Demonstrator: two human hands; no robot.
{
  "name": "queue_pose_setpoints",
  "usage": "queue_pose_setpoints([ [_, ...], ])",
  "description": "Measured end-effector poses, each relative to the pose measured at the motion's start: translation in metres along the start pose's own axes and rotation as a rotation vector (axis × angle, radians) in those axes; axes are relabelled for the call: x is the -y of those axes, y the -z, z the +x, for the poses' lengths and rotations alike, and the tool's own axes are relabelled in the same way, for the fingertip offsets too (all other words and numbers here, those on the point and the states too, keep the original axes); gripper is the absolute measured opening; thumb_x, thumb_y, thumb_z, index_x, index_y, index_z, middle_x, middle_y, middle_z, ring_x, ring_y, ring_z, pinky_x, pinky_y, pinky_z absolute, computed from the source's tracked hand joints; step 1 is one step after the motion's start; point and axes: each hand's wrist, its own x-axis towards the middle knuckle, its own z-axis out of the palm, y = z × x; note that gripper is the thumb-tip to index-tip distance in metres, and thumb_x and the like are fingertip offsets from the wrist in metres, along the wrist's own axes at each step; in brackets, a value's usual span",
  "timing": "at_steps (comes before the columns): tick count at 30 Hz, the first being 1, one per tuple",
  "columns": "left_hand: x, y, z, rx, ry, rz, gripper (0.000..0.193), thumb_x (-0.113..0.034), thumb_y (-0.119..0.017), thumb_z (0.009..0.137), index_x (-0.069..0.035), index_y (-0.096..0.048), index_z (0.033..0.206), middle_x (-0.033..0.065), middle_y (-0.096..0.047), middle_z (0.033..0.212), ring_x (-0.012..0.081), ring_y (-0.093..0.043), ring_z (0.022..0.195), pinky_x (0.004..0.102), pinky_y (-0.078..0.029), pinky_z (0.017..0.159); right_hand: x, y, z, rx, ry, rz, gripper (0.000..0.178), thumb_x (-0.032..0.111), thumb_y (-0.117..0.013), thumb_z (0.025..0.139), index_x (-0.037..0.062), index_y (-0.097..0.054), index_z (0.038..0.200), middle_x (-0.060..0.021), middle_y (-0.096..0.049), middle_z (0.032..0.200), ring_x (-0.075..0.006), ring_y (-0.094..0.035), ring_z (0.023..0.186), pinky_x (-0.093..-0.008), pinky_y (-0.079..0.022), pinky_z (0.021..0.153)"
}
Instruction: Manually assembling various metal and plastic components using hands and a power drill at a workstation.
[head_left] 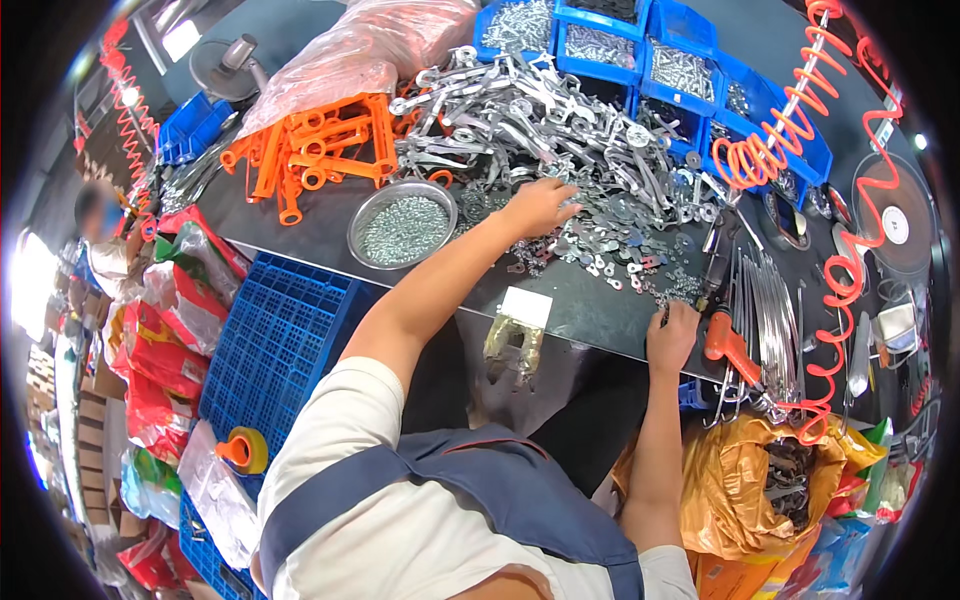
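Note:
My left hand (541,208) reaches across the bench to the front of a heap of silver metal lever-like parts (560,120). Its fingers are a little apart, and their tips are at the pile; I see nothing held in them. Flat small metal plates (610,235) spread just right of it. Nearer the bench's front edge, my right hand (673,335) is curled beside a scatter of tiny metal pieces (678,285). Its fingertips are drawn together, and whatever they hold is too small to make out. An orange-handled power tool (730,345) lies right of that hand.
Left on the bench are a round metal bowl (403,226) of small fasteners and orange plastic frames (315,150). Blue bins (685,70) of screws line the back. Red coiled hoses (765,150) hang at right. A metal fixture (515,340) projects from the front edge.

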Motion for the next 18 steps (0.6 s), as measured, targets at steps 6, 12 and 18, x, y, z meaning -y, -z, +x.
queue_pose_setpoints([
  [6, 0.030, -0.045, 0.068, 0.320, -0.002, 0.173, 0.055, -0.055, -0.045, 0.090, -0.023, -0.047, 0.135, 0.0183, -0.045, 0.134, 0.0372, -0.041, 0.126, 0.0527, -0.033, 0.101, 0.007, 0.001, 0.002, 0.040, -0.008, 0.002, 0.020, 0.003, -0.060, 0.076, -0.0030, -0.056, 0.095, -0.0181, -0.057, 0.099, -0.0357, -0.053, 0.097, -0.0438, -0.043, 0.087],
  [12, -0.008, -0.048, 0.041, 0.415, -0.046, 0.304, 0.062, -0.066, -0.040, 0.085, -0.034, -0.041, 0.138, 0.0143, -0.031, 0.147, 0.0484, -0.024, 0.133, 0.0632, -0.026, 0.100, 0.013, 0.013, 0.008, 0.061, -0.015, 0.029, 0.020, -0.002, -0.060, 0.075, -0.0034, -0.056, 0.093, -0.0175, -0.057, 0.097, -0.0354, -0.055, 0.093, -0.0435, -0.045, 0.084],
  [18, -0.031, -0.021, 0.034, 0.443, -0.092, 0.268, 0.054, -0.056, -0.046, 0.088, -0.026, -0.049, 0.132, 0.0139, -0.041, 0.140, 0.0465, -0.038, 0.124, 0.0581, -0.034, 0.097, 0.010, 0.010, 0.010, 0.047, -0.032, 0.092, 0.019, -0.004, -0.060, 0.074, -0.0035, -0.056, 0.092, -0.0174, -0.058, 0.097, -0.0352, -0.055, 0.093, -0.0426, -0.045, 0.084],
])
